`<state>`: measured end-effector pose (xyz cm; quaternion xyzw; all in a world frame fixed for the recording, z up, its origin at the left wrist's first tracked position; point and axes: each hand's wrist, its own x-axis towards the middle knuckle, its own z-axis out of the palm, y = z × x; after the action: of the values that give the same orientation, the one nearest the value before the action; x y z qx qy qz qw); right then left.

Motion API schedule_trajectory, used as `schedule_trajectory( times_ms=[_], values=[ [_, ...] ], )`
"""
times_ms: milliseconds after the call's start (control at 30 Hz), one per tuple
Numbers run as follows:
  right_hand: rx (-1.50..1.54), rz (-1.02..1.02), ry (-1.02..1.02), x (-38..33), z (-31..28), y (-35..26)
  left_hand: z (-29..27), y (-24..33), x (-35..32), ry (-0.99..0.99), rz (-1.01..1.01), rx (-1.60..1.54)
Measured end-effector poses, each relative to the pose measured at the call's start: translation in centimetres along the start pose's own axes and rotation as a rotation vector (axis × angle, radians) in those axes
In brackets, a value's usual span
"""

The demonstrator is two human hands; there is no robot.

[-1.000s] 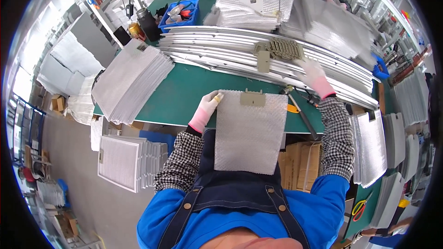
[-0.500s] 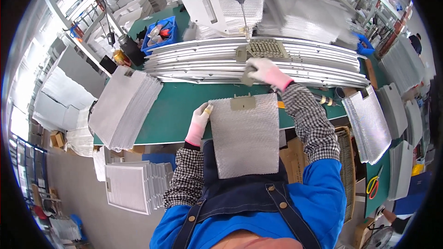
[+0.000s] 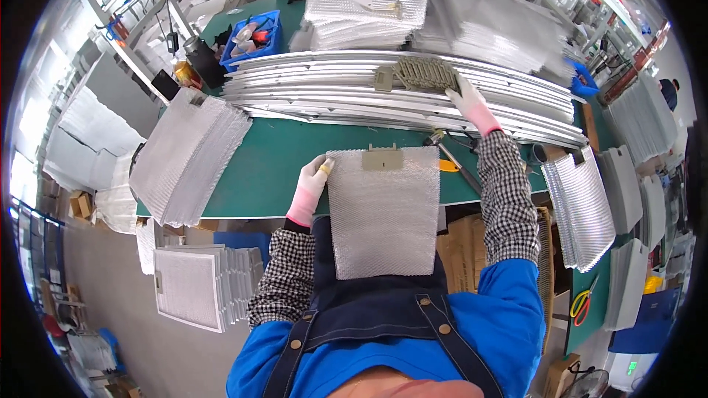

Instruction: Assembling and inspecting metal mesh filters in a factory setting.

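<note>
Mesh filter panel [image 3: 383,214] lies on the green bench [image 3: 258,169] against your apron, light and springy, best gripped by its stiffer edges | your left hand [image 3: 310,188] pinches its upper-left corner | your right hand [image 3: 466,99], shifted right since half a second ago, closes on the stacked clips [image 3: 424,74] atop the long metal frames [image 3: 332,92].

A silver mesh panel [image 3: 383,214] with a tan clip [image 3: 383,159] lies flat, overhanging the green table's [image 3: 258,169] near edge.
</note>
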<state>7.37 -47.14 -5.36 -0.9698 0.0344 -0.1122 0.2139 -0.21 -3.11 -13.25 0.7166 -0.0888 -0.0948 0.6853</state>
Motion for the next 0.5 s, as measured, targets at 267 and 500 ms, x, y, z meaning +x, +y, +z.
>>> schedule_trajectory(
  times_ms=[267, 500],
  values=[
    [-0.440, -0.136, 0.079, -5.4, -4.6, 3.6, 1.1, 1.7, -0.5, -0.001, -0.051, -0.054],
    [-0.187, -0.345, 0.190, -5.6, -10.8, 0.7, 0.8, 2.2, -0.4, -0.006, -0.157, 0.020]
  ],
)
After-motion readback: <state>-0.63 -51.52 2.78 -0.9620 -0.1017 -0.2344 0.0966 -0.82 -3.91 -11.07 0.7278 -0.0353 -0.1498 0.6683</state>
